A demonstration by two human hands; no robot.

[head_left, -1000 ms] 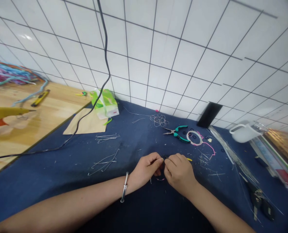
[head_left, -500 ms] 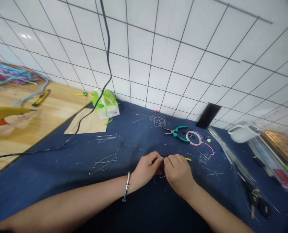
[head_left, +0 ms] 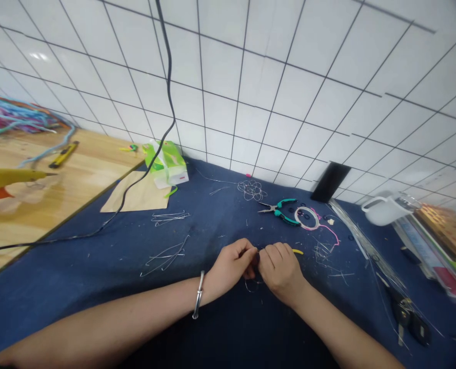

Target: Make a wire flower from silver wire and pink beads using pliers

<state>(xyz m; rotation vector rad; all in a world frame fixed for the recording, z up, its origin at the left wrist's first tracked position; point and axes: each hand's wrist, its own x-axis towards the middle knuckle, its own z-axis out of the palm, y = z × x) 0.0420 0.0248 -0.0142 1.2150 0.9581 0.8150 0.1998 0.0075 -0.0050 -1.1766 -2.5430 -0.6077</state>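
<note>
My left hand (head_left: 233, 264), with a silver bangle at the wrist, is closed, thumb pressed to its fingers. Close against it, my right hand (head_left: 281, 269) is closed too, knuckles up. Both grip a thin metal wire (head_left: 251, 291), whose curved loop shows below the fingers; the gripped part is hidden. A yellow tip (head_left: 297, 251) sticks out behind my right hand, and I cannot tell whether it is held. Beyond the hands lie teal-handled pliers (head_left: 277, 211) with open jaws and a wire flower shape (head_left: 252, 190). Bent wire pieces (head_left: 168, 256) lie to the left.
A white tape roll (head_left: 306, 219) with pink cord sits right of the pliers. Farther right are long wires (head_left: 360, 236), keys (head_left: 403, 316) and a white mug (head_left: 383, 210). At left are a tissue pack (head_left: 168, 164), a black cable (head_left: 125, 197) and a yellow glue gun (head_left: 8, 182).
The wire loop under the fingers has shifted slightly and shows more of its curve. Both hands stay almost in the same place, still closed.
</note>
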